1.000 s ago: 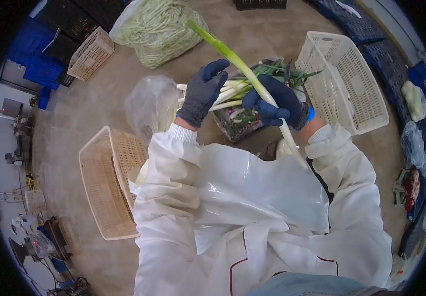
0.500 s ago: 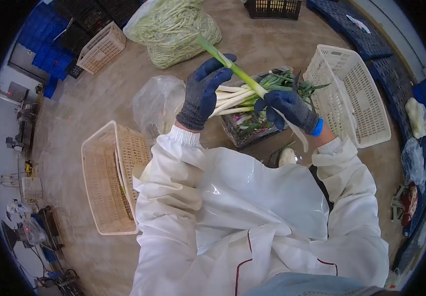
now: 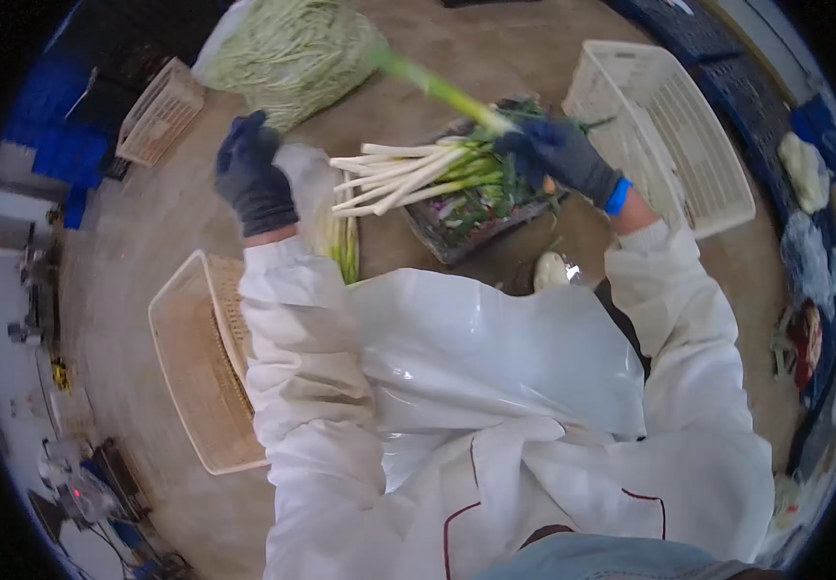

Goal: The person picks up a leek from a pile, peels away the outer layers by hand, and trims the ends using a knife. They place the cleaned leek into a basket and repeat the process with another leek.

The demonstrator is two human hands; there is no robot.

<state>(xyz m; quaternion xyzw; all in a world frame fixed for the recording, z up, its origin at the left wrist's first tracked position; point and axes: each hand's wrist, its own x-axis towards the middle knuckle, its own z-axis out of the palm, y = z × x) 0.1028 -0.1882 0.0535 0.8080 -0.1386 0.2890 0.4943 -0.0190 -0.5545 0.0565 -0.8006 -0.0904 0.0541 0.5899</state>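
While the blue-and-grey-gloved right hand (image 3: 565,159) pinches a long green-and-white leek-like stalk (image 3: 449,93), jutting leftward past its fingers, the similarly gloved left hand (image 3: 253,174) stands upright, well apart, fingers bent, whether closed I can't tell.

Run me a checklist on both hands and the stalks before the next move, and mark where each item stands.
1. Right hand gripping the raised stalk: ok, fingers closed near its pale part.
2. Left hand apart from the raised stalk: ok, there is a plain gap.
3. Left hand free of anything: cannot tell, its fingers are curled and blurred.
4. Raised stalk clean along its length: cannot tell, its green end is blurred.
5. Pile of stalks wholly within the edges of the dark crate: not ok, the white ends jut past its side.
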